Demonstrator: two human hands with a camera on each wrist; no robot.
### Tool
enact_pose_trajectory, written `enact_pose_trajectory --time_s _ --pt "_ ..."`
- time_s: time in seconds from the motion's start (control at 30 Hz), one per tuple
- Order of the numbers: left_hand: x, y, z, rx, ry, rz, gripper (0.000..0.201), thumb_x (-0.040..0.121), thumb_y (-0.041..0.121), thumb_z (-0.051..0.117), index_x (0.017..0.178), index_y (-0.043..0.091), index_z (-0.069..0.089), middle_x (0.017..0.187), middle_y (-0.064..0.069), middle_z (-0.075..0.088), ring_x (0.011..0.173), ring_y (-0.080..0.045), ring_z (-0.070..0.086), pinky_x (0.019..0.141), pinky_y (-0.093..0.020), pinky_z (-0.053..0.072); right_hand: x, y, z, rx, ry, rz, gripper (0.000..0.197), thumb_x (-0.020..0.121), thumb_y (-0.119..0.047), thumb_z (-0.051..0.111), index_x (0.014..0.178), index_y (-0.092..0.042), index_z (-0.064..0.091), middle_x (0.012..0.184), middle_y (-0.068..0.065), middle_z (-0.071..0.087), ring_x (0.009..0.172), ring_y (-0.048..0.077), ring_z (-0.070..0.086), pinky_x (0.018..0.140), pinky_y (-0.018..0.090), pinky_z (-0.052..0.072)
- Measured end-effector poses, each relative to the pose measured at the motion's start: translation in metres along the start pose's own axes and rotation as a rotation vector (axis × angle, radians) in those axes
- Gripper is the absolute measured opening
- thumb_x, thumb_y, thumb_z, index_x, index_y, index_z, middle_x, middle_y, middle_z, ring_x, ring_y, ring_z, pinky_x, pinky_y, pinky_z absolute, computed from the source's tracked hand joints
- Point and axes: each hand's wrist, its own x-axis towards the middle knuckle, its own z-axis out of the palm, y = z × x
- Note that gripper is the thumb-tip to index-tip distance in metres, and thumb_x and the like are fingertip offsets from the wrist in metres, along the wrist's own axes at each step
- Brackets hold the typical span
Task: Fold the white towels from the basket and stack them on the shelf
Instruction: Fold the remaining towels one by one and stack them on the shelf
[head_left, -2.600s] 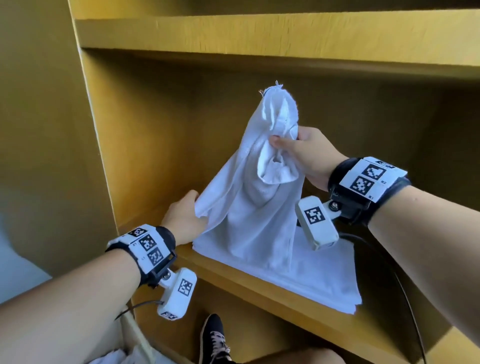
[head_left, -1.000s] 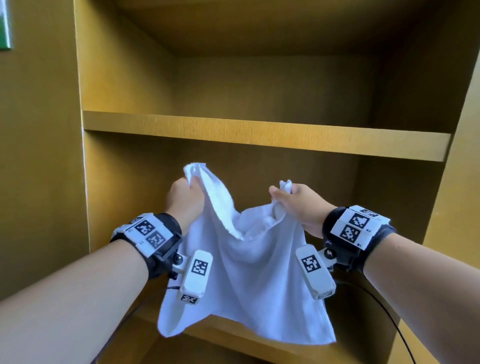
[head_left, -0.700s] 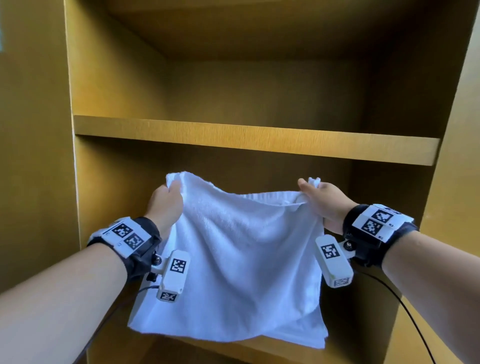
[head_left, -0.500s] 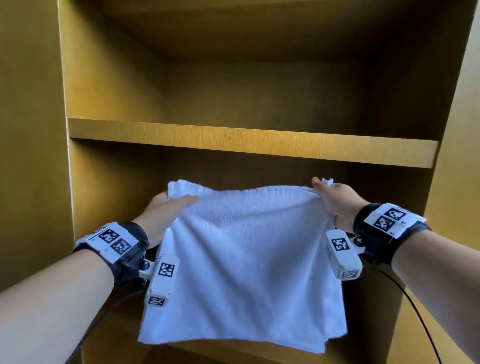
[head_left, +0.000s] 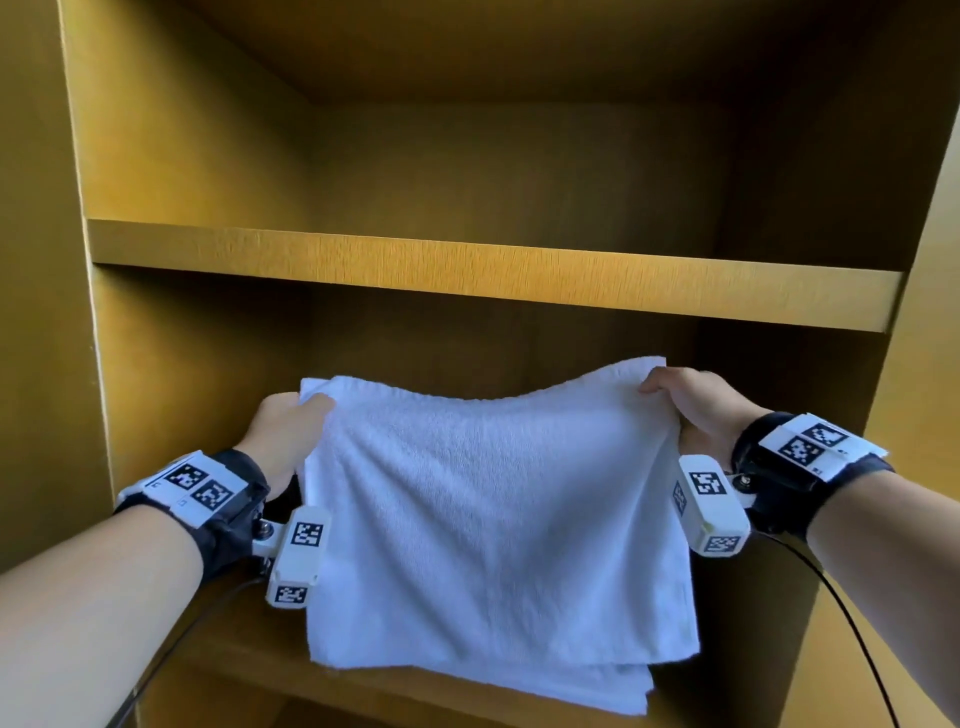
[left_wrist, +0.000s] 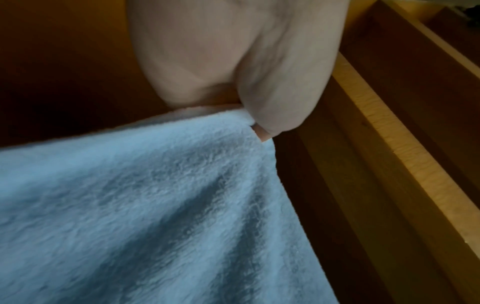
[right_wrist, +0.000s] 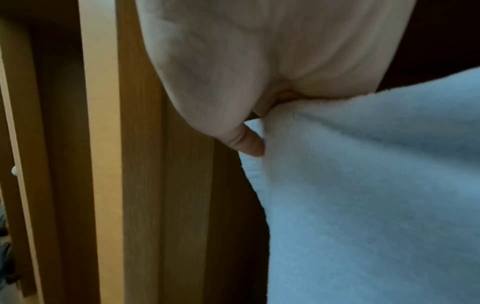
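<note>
A white towel (head_left: 488, 514) hangs spread between my two hands in front of the lower shelf opening. My left hand (head_left: 291, 421) pinches its top left corner, and my right hand (head_left: 691, 400) pinches the top right corner. The left wrist view shows the thumb pressed on the towel (left_wrist: 145, 205) edge. In the right wrist view a fingertip curls against the towel (right_wrist: 376, 195). Below the hanging edge, a folded white towel (head_left: 597, 686) lies on the lower shelf board (head_left: 249, 644). The basket is out of sight.
The yellow wooden cabinet has an upper shelf board (head_left: 493, 275) above my hands, with a bare compartment behind it. Side panels (head_left: 924, 364) close in left and right. A black cable (head_left: 852, 623) trails from my right wrist.
The towel went from a bunched drape over the shelf to being lifted and stretched flat. My hands moved apart to its two top corners, and my view tilted upward.
</note>
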Motion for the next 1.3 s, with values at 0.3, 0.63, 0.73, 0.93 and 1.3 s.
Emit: enact_pose_trajectory --time_s 0.3,0.63,0.73,0.93,1.3 --pt "0.035 -0.005 0.019 0.018 -0.006 0.055 0.017 0.102 0.015 0.052 0.111 0.02 0.066 0.097 -0.01 0.058 0.087 -0.028 0.052 0.076 -0.043 0.039 0.051 0.026 -0.001 0.084 0.105 -0.107 0.018 0.104 -0.008 0.056 0.107 -0.019 0.071 0.091 0.004 0.082 0.087 0.029 0.078 0.068 0.038 0.059" --pt "0.078 0.023 0.044 -0.067 0.139 0.275 0.021 0.106 0.017 0.056 0.122 0.025 0.066 0.104 0.004 0.068 0.089 -0.013 0.061 0.073 -0.028 0.047 0.085 0.014 0.01 0.082 0.184 -0.195 0.022 0.109 -0.021 0.054 0.12 -0.031 0.07 0.118 -0.003 0.075 0.106 0.019 0.071 0.086 0.038 0.06" --pt "0.08 0.021 0.043 -0.023 0.122 0.309 0.019 0.106 0.018 0.056 0.123 0.022 0.066 0.105 -0.001 0.066 0.092 -0.018 0.058 0.072 -0.03 0.044 0.08 0.018 0.009 0.124 0.182 -0.207 0.021 0.109 -0.02 0.054 0.113 -0.034 0.069 0.114 -0.006 0.075 0.104 0.015 0.07 0.08 0.033 0.058" --pt "0.055 -0.016 0.038 0.04 0.018 0.245 0.024 0.106 0.014 0.053 0.099 0.033 0.064 0.104 0.0 0.067 0.093 -0.02 0.061 0.075 -0.034 0.047 0.053 0.062 0.003 0.071 0.114 -0.152 0.028 0.101 -0.01 0.058 0.118 -0.025 0.074 0.112 -0.004 0.079 0.106 0.018 0.072 0.082 0.034 0.056" --pt "0.008 -0.069 0.006 0.24 -0.064 0.228 0.023 0.098 0.015 0.059 0.108 0.035 0.056 0.11 0.002 0.063 0.102 -0.021 0.059 0.077 -0.035 0.048 0.016 0.115 -0.001 0.0 0.042 -0.046 0.029 0.108 -0.014 0.049 0.126 -0.025 0.069 0.115 0.001 0.079 0.109 0.022 0.072 0.096 0.042 0.058"
